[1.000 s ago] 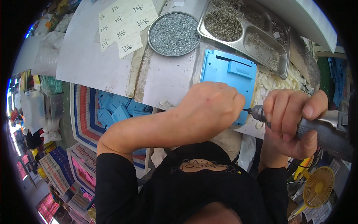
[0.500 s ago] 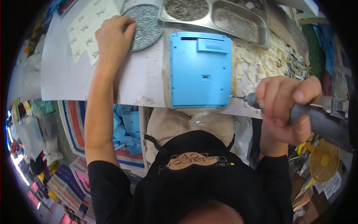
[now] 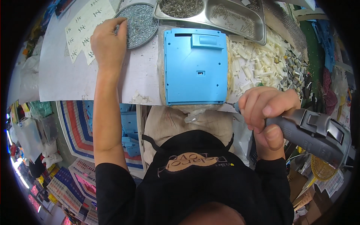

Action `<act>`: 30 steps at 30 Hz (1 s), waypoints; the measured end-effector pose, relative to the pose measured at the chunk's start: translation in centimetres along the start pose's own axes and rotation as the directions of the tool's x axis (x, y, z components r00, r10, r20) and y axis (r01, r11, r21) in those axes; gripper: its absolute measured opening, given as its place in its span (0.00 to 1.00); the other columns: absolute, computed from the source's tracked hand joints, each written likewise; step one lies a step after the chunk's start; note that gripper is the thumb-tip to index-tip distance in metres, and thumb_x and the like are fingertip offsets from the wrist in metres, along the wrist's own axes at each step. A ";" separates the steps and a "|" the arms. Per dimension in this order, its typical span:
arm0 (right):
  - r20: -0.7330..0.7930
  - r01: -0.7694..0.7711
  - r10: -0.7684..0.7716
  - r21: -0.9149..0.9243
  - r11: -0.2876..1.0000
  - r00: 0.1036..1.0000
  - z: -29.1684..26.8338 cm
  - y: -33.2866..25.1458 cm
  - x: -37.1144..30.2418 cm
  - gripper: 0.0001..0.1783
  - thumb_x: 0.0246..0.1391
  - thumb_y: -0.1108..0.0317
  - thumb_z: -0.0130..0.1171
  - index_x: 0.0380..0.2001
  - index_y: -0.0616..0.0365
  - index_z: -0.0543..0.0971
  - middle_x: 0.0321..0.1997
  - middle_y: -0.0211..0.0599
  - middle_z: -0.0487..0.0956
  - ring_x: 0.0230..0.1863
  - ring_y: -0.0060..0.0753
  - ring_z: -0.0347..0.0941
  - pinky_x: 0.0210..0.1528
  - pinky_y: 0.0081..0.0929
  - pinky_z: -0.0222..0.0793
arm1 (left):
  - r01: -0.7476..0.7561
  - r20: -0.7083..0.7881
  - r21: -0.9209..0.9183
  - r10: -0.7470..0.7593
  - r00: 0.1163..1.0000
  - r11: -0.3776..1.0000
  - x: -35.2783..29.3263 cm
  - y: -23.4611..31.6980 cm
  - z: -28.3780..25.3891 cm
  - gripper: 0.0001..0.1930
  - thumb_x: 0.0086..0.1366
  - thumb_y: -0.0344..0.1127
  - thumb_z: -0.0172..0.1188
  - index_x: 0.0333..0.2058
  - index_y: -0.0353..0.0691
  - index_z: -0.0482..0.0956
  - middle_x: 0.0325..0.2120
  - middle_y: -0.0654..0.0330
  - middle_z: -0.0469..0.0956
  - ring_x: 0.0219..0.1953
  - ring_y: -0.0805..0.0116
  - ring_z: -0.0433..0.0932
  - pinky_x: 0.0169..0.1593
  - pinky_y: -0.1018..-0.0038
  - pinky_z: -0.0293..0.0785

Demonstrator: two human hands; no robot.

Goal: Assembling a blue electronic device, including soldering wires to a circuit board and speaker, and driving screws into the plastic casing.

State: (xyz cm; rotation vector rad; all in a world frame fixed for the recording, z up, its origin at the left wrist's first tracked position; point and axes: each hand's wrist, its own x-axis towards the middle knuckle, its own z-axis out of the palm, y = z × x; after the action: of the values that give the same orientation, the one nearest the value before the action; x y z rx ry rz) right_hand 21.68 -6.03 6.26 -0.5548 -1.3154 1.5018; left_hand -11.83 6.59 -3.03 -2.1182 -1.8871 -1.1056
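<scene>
A blue plastic panel [image 3: 195, 67] lies flat on the white bench top [image 3: 63, 75], in front of me. My right hand [image 3: 267, 112] grips a grey electric screwdriver [image 3: 311, 131], whose tip sits at the panel's near right corner. My left hand [image 3: 108, 39] reaches to the far left, its fingertips in a round metal dish [image 3: 142, 20] full of small silver screws. Whether those fingers hold a screw is hidden.
A steel compartment tray [image 3: 213, 15] with more screws stands behind the panel. A heap of white plastic pieces [image 3: 255, 63] and small metal parts [image 3: 294, 67] lies to its right. Paper sheets [image 3: 84, 26] rest at far left. Blue parts fill a striped bag [image 3: 127, 127] below the bench.
My left hand has left the panel and gone far left into the screw dish. The panel now lies uncovered. My right hand keeps the screwdriver at the panel's right edge.
</scene>
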 end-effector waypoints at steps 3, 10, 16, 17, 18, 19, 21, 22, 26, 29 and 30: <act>0.033 0.032 -0.032 -0.017 0.999 0.999 -0.2 0.4 0.2 0.17 0.55 0.66 0.70 0.43 0.55 0.73 0.23 0.32 0.74 0.24 0.28 0.70 0.37 0.34 0.70 | -0.017 0.051 -0.217 0.028 0.998 0.976 -0.6 2.5 -1.3 0.06 0.62 0.32 0.65 0.37 0.42 0.86 0.38 0.58 0.86 0.43 0.58 0.83 0.48 0.65 0.77; 0.200 0.243 -0.196 -0.246 0.938 0.960 0.1 1.7 1.0 0.14 0.50 0.75 0.69 0.35 0.59 0.72 0.19 0.33 0.75 0.17 0.34 0.72 0.27 0.33 0.73 | -0.237 0.296 -0.603 0.490 0.820 0.762 -5.8 10.8 -3.4 0.07 0.59 0.24 0.66 0.33 0.38 0.76 0.47 0.54 0.84 0.56 0.52 0.80 0.59 0.56 0.76; 0.203 0.157 -0.135 -0.098 0.983 0.970 -0.8 0.7 3.2 0.13 0.50 0.71 0.69 0.26 0.54 0.71 0.16 0.32 0.74 0.16 0.35 0.72 0.27 0.34 0.73 | -0.252 0.312 -0.577 0.495 0.811 0.777 -6.5 10.4 -3.1 0.06 0.60 0.25 0.65 0.33 0.38 0.76 0.48 0.55 0.84 0.58 0.53 0.79 0.62 0.53 0.74; 0.183 0.191 -0.171 -0.097 0.977 0.968 -0.9 0.3 4.1 0.14 0.52 0.67 0.69 0.26 0.52 0.70 0.15 0.31 0.74 0.15 0.33 0.70 0.26 0.34 0.73 | -0.245 0.311 -0.581 0.490 0.814 0.776 -6.6 10.4 -3.1 0.06 0.60 0.25 0.65 0.33 0.38 0.76 0.48 0.55 0.84 0.58 0.54 0.79 0.62 0.53 0.74; 0.165 0.209 -0.186 -0.135 0.969 0.969 -0.4 0.8 4.4 0.15 0.53 0.65 0.69 0.27 0.52 0.70 0.15 0.30 0.73 0.15 0.32 0.70 0.26 0.33 0.72 | -0.240 0.310 -0.590 0.490 0.815 0.771 -6.7 10.5 -3.0 0.06 0.61 0.25 0.65 0.33 0.38 0.76 0.49 0.55 0.84 0.58 0.54 0.79 0.62 0.53 0.74; 0.148 0.225 -0.201 -0.166 0.960 0.968 0.0 1.4 4.7 0.15 0.54 0.64 0.69 0.27 0.52 0.70 0.14 0.29 0.73 0.14 0.30 0.70 0.25 0.32 0.72 | -0.237 0.310 -0.593 0.490 0.815 0.770 -6.6 10.4 -3.0 0.06 0.61 0.25 0.65 0.33 0.38 0.76 0.49 0.55 0.84 0.58 0.54 0.79 0.62 0.53 0.74; 0.152 0.219 -0.191 -0.203 0.954 0.970 0.5 2.6 4.9 0.13 0.50 0.71 0.68 0.25 0.56 0.71 0.16 0.32 0.73 0.16 0.33 0.72 0.26 0.32 0.74 | -0.235 0.310 -0.597 0.491 0.814 0.767 -6.5 10.3 -2.9 0.06 0.61 0.25 0.65 0.34 0.39 0.76 0.49 0.55 0.83 0.58 0.54 0.79 0.62 0.53 0.74; 0.155 0.220 -0.189 -0.221 0.950 0.970 0.7 2.9 5.0 0.12 0.49 0.74 0.68 0.25 0.57 0.72 0.16 0.32 0.74 0.17 0.34 0.73 0.27 0.33 0.75 | -0.232 0.313 -0.599 0.491 0.813 0.766 -6.5 10.3 -3.0 0.06 0.61 0.26 0.65 0.34 0.39 0.76 0.50 0.55 0.83 0.58 0.54 0.79 0.62 0.52 0.74; 0.240 0.240 -0.188 -0.211 0.948 0.952 0.3 3.5 5.4 0.13 0.49 0.75 0.69 0.25 0.57 0.71 0.15 0.32 0.73 0.16 0.35 0.72 0.25 0.32 0.74 | -0.220 0.321 -0.610 0.491 0.810 0.761 -6.9 10.3 -3.0 0.07 0.61 0.26 0.66 0.35 0.38 0.76 0.50 0.55 0.83 0.58 0.54 0.79 0.62 0.52 0.74; 0.238 0.168 -0.136 -0.121 0.978 0.962 -1.2 2.3 7.2 0.12 0.53 0.70 0.66 0.26 0.55 0.70 0.16 0.32 0.73 0.16 0.36 0.71 0.26 0.34 0.74 | -0.232 0.326 -0.599 0.497 0.804 0.767 -6.5 10.1 -3.0 0.07 0.60 0.26 0.66 0.35 0.38 0.76 0.50 0.55 0.83 0.58 0.55 0.79 0.62 0.52 0.74; 0.211 0.152 -0.128 -0.101 0.983 0.969 -1.5 1.6 7.5 0.12 0.54 0.69 0.65 0.27 0.54 0.70 0.17 0.32 0.73 0.16 0.36 0.71 0.27 0.35 0.74 | -0.234 0.321 -0.603 0.500 0.804 0.763 -6.3 10.2 -2.8 0.07 0.60 0.26 0.66 0.35 0.38 0.76 0.50 0.55 0.83 0.58 0.55 0.79 0.62 0.52 0.74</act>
State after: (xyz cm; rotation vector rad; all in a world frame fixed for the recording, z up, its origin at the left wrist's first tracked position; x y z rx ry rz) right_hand 19.54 1.49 6.38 -0.3791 -1.5761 1.3993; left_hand -3.79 -2.41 -0.62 -3.1580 -1.2251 -1.2021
